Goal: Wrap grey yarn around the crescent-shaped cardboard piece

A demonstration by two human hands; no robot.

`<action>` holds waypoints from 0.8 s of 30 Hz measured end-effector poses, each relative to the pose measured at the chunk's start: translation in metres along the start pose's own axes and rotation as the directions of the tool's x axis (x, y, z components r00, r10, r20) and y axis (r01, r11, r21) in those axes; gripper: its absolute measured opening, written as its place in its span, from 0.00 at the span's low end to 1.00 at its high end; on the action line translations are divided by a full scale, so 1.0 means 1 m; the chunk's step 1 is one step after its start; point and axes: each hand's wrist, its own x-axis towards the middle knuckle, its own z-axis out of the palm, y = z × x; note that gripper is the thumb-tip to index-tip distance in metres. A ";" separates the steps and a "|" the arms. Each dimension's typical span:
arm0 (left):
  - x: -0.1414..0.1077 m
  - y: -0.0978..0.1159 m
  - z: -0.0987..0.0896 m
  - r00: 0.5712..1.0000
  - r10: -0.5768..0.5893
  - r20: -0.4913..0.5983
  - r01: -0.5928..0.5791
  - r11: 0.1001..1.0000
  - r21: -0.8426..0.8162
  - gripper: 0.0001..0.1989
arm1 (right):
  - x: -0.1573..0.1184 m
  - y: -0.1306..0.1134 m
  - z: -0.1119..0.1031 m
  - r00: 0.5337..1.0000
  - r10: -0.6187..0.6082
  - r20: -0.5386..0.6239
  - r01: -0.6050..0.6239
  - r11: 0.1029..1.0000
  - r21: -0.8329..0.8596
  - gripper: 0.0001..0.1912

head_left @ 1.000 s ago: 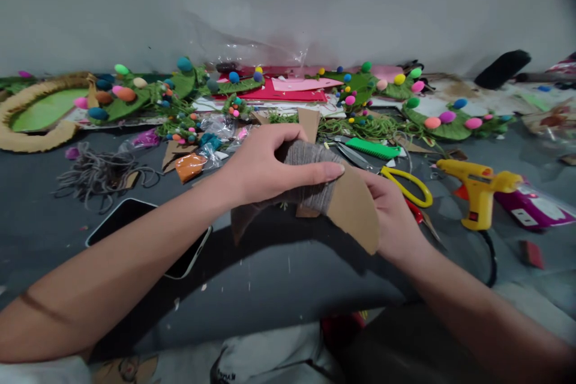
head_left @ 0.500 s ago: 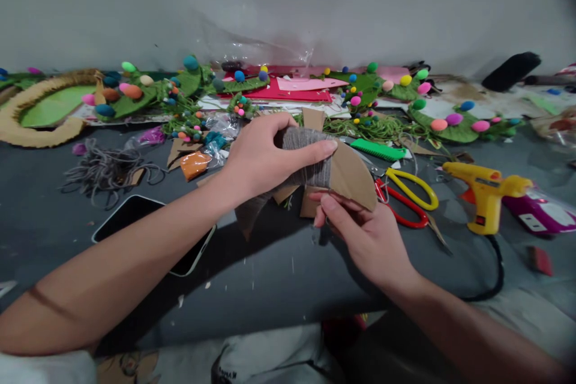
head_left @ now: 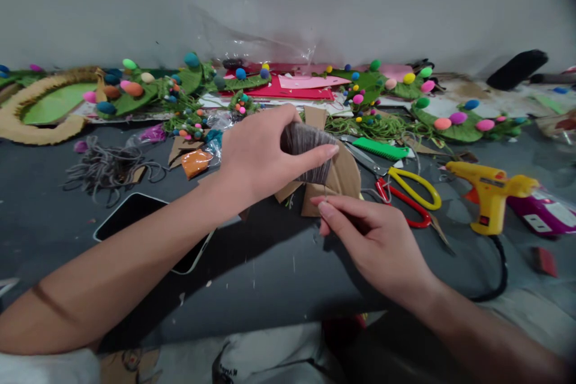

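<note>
My left hand [head_left: 265,153] grips a curved piece of cardboard [head_left: 345,171] from above, thumb lying along its near face. Grey yarn [head_left: 309,147] is wound closely round the piece's middle, while its right end shows bare brown. Just below that end, my right hand [head_left: 360,222] pinches a thin grey strand that runs up to the winding. The left end of the piece is mostly hidden behind my left hand and forearm. Beneath it lie cardboard scraps [head_left: 315,117]. Scissors [head_left: 411,195] with red and yellow handles rest just right of the piece.
A yellow glue gun [head_left: 490,192] stands at the right, its cord trailing forward. A phone [head_left: 130,216] lies under my left forearm, near a heap of grey yarn [head_left: 105,168]. Green felt leaves [head_left: 180,87] with coloured balls line the back. A green cutter [head_left: 380,148] lies behind the scissors.
The cardboard piece has tilted in my left hand, so its bare right end looks shorter and rounder. My right hand has come away from the cardboard's lower edge, with the strand between its fingertips.
</note>
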 end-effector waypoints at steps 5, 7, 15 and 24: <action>-0.007 0.008 -0.004 0.984 0.103 0.143 -0.128 0.975 0.184 0.27 | 0.007 0.006 -0.029 0.925 -0.369 0.092 0.373 0.833 -0.409 0.08; -0.008 0.007 -0.004 0.966 0.123 0.226 -0.168 0.967 0.190 0.28 | 0.011 0.007 -0.040 0.872 -0.458 0.172 0.472 0.695 -0.542 0.08; -0.002 0.006 -0.008 0.882 0.178 0.437 -0.185 0.982 -0.027 0.28 | 0.019 0.007 -0.061 0.853 -0.505 0.134 0.474 0.640 -0.605 0.07; -0.004 0.006 -0.005 0.880 0.229 0.417 -0.163 0.968 -0.189 0.28 | 0.022 0.007 -0.063 0.933 -0.359 0.037 0.336 0.827 -0.451 0.08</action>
